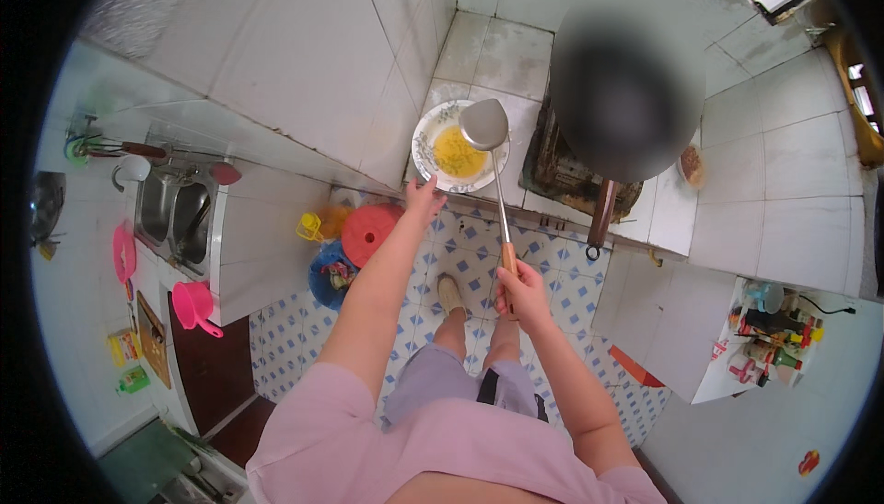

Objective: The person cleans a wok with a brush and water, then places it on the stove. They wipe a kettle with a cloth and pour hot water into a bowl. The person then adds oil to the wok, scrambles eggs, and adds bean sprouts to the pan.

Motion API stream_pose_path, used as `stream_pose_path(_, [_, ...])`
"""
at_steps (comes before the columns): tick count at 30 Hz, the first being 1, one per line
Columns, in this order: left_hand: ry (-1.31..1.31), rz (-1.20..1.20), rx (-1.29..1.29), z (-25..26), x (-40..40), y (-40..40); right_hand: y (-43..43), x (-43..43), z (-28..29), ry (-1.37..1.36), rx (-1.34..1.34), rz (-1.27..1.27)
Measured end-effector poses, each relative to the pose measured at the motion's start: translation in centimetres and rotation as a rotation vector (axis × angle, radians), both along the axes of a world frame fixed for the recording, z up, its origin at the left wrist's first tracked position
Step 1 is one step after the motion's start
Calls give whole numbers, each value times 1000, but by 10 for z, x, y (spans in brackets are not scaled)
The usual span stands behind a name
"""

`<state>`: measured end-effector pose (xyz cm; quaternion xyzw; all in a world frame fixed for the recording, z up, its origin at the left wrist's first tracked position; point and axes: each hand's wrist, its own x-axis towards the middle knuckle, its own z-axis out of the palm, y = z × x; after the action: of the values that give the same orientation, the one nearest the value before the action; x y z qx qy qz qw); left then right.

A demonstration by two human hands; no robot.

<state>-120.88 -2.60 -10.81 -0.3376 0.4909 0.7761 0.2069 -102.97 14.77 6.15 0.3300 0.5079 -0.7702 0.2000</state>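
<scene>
My right hand point(523, 290) grips the wooden handle of a metal wok spatula point(486, 124), whose blade is over the right side of a white patterned plate or shallow bowl point(428, 178). Yellow liquid, like beaten egg, with dark bits point(458, 154) lies in it. At the dish's near rim is my left hand point(425, 198), fingers spread; whether it touches the rim I cannot tell. To the right, a dark wok point(621, 103) with a blurred patch over it sits above the gas stove point(558, 166), its brown handle point(604, 217) pointing toward me.
A small dish of reddish-brown food point(691, 166) stands right of the wok. On the floor at left are a red lid or stool point(369, 236), a blue bin point(324, 290) and a yellow-capped bottle point(311, 226). Bottles and jars crowd a right-hand shelf point(718, 373); a steel sink point(157, 207) is far left.
</scene>
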Motion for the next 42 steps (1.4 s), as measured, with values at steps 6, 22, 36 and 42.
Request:
stream_pose_path(6, [-13, -180, -11, -3, -21, -4, -11, -15, -2, -86, -196, 21])
stream_pose_path(22, [113, -335, -215, -4, -41, -4, -6, -21, 26, -224, -269, -13])
stream_pose_path(36, [102, -270, -322, 0, -35, 8, 5, -31, 40, -254, -374, -78])
stream_pose_path(42, [127, -279, -384, 10, -32, 13, 4, -30, 42, -276, -401, -113])
